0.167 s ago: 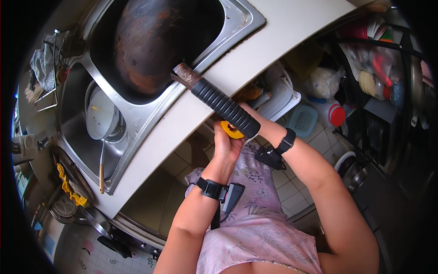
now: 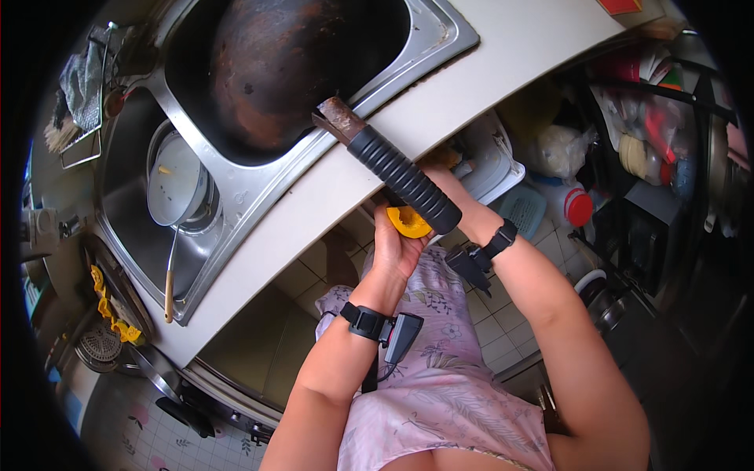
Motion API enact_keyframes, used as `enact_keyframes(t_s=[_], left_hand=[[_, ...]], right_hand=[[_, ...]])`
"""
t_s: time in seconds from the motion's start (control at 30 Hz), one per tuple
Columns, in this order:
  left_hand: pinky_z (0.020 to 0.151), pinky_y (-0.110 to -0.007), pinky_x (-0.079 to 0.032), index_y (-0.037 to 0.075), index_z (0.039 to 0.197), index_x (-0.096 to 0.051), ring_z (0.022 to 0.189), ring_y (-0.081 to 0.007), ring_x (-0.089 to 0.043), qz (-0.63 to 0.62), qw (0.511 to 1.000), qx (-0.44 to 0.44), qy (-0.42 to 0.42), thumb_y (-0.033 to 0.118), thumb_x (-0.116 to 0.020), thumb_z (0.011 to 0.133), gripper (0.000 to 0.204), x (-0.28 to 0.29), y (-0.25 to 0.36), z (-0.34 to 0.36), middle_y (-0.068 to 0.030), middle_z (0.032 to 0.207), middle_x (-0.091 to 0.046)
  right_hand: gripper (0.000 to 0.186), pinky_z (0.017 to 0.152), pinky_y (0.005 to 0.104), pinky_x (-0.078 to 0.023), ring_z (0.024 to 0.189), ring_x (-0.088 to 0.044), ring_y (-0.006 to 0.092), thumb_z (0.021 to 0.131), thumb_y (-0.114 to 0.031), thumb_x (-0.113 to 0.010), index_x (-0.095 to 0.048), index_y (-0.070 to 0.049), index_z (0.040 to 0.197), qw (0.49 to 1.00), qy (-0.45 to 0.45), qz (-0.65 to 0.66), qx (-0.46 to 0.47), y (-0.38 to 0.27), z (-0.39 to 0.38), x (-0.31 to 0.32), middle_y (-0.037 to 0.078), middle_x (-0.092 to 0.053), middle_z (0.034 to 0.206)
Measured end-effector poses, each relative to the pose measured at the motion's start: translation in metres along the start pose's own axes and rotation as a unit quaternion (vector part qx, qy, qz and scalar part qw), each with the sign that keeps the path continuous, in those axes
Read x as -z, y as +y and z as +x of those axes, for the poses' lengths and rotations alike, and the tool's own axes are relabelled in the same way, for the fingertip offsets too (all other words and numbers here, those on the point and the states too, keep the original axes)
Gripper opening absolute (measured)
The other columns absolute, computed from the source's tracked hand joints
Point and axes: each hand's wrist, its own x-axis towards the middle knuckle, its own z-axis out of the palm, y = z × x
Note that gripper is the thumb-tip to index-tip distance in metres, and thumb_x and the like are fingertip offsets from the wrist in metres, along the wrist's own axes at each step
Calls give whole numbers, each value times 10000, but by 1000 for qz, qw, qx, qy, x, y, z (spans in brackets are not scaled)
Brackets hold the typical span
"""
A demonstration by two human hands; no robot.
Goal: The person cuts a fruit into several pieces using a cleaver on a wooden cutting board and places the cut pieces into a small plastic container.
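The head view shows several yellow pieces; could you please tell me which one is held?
The curved yellow piece in the left hand, seen beside the black ribbed handle; the others lie near the picture's left edge.

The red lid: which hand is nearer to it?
Right. The right hand, partly behind the black handle, is left of the red lid; the left hand, holding the yellow piece, is farther left.
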Motion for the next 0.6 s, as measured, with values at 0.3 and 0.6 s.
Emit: enact_keyframes(t_s=[0.3,0.6], left_hand=[[659,-317,-500,28,1100,-522,781,-252,-596,88,983,88,-132,476,-295,895,542,23,34,-20,-172,937,-606],[741,-279,-465,76,1268,-356,955,-137,-509,377,837,34,-394,516,-560,825,657,79,122,-120,-60,1079,-494]], right_hand=[[203,613,275,-435,660,-534,114,869,-149,-505,-606,26,893,990,90,-93,-56,-1,0,18,49,-602,734],[339,852,458,-421,936,-559,400,804,-198,-575,-572,34,1050,789,11,-605,102,-11,-4,-14,274,-576,983]])
